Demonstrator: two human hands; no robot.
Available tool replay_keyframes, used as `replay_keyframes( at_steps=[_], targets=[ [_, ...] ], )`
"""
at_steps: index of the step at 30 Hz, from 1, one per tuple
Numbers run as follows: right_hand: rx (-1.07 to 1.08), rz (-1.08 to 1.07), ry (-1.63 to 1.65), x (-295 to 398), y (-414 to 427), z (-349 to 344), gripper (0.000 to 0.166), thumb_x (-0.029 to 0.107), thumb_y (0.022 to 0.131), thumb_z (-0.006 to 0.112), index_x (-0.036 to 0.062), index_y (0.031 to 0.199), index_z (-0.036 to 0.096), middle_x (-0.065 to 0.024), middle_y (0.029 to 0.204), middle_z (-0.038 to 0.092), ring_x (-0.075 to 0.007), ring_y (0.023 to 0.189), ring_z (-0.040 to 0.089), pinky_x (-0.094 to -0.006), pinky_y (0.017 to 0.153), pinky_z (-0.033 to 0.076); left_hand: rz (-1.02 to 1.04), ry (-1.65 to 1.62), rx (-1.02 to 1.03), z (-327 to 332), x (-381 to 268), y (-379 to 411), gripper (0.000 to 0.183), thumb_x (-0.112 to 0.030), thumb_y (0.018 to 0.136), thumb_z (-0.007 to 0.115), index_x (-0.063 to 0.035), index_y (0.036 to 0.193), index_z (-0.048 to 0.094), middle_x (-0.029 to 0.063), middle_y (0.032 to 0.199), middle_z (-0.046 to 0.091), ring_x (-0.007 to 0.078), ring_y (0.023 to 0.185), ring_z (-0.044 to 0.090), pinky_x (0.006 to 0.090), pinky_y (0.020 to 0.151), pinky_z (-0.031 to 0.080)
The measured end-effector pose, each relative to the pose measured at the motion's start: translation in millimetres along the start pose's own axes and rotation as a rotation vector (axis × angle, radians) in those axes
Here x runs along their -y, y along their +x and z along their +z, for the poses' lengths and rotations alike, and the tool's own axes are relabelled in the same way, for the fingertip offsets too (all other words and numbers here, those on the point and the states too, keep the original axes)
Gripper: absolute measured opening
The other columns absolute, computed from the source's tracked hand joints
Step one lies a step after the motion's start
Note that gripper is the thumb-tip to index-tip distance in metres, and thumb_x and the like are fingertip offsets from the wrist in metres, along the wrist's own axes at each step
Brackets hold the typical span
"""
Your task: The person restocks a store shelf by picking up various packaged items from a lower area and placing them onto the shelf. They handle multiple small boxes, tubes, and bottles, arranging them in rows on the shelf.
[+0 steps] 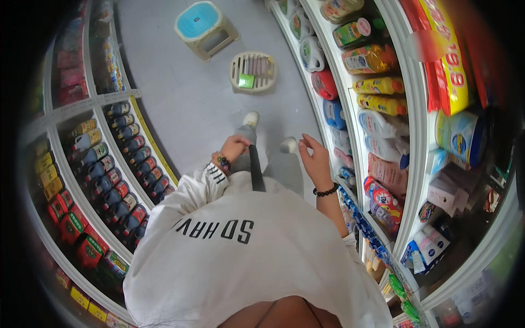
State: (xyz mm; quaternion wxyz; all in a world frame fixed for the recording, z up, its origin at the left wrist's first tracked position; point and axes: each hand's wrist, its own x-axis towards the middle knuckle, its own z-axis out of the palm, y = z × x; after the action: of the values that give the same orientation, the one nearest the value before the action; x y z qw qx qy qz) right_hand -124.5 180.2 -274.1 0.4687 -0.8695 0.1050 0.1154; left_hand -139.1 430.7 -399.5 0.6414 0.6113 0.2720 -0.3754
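My left hand (236,148) is at the waist of my white sweatshirt, beside the top of a black strap (256,170); its fingers are curled, and whether they grip the strap is unclear. A beaded bracelet (223,162) circles that wrist. My right hand (315,158) hangs in the air beside my grey trousers, fingers bent and apart, holding nothing, with a dark bead bracelet (326,191) on the wrist. Ahead of my feet, a low slatted plastic stool (234,84) bears a green box (246,80) and several slim pale packs (257,64).
A stool with a blue top (197,19) stands farther ahead. Shelves of dark sauce bottles (117,188) line the left side. On the right, shelves hold detergent bottles (311,53), yellow bottles (377,86) and a tub (457,137). Grey floor (164,82) runs between them.
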Motion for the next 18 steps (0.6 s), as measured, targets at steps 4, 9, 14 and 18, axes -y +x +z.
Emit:
replay_keyframes(
  at_steps=[4, 9, 14, 18],
  targets=[
    [0.128, 0.068, -0.017, -15.0, 65.6, 31.8, 0.03, 0.018, 0.081, 0.058, -0.003, 0.103, 0.059, -0.0177, 0.089, 0.065, -0.0279, 0.083, 0.064, -0.0314, 0.075, 0.049, -0.136, -0.01, -0.155, -30.7, 72.5, 5.4, 0.017, -0.001, 0.075, 0.044, -0.0027, 0.074, 0.061, 0.0054, 0.061, 0.058, 0.0131, 0.051, 0.054, 0.0252, 0.045, 0.042],
    [0.187, 0.153, -0.06, -89.0, 177.1, 106.5, 0.034, 0.024, 0.082, 0.055, -0.0035, 0.101, 0.06, -0.0199, 0.092, 0.064, -0.0299, 0.088, 0.062, -0.0336, 0.077, 0.049, -0.268, -0.247, -0.332, -43.4, 131.0, -9.5, 0.013, -0.002, 0.076, 0.048, -0.0031, 0.077, 0.06, 0.0046, 0.061, 0.057, 0.0121, 0.05, 0.052, 0.0248, 0.046, 0.043],
    [0.155, 0.285, -0.182, -181.0, 298.5, 190.2, 0.056, 0.034, 0.077, 0.059, -0.0086, 0.113, 0.053, -0.0203, 0.091, 0.064, -0.0226, 0.074, 0.064, -0.0306, 0.068, 0.049, -0.249, -0.076, -0.493, -31.8, 176.7, -26.6, 0.013, -0.003, 0.077, 0.049, -0.001, 0.079, 0.062, 0.0017, 0.064, 0.058, 0.0083, 0.052, 0.05, 0.0226, 0.046, 0.04],
    [0.306, 0.415, -0.268, -166.0, 343.0, 216.3, 0.062, 0.036, 0.073, 0.06, -0.008, 0.116, 0.049, -0.0219, 0.093, 0.063, -0.0282, 0.083, 0.063, -0.0338, 0.075, 0.049, -0.399, -0.221, -0.536, -16.8, 167.6, -25.6, 0.014, -0.001, 0.077, 0.047, -0.0016, 0.08, 0.061, 0.0011, 0.065, 0.057, 0.0092, 0.052, 0.05, 0.022, 0.046, 0.041]
  ],
)
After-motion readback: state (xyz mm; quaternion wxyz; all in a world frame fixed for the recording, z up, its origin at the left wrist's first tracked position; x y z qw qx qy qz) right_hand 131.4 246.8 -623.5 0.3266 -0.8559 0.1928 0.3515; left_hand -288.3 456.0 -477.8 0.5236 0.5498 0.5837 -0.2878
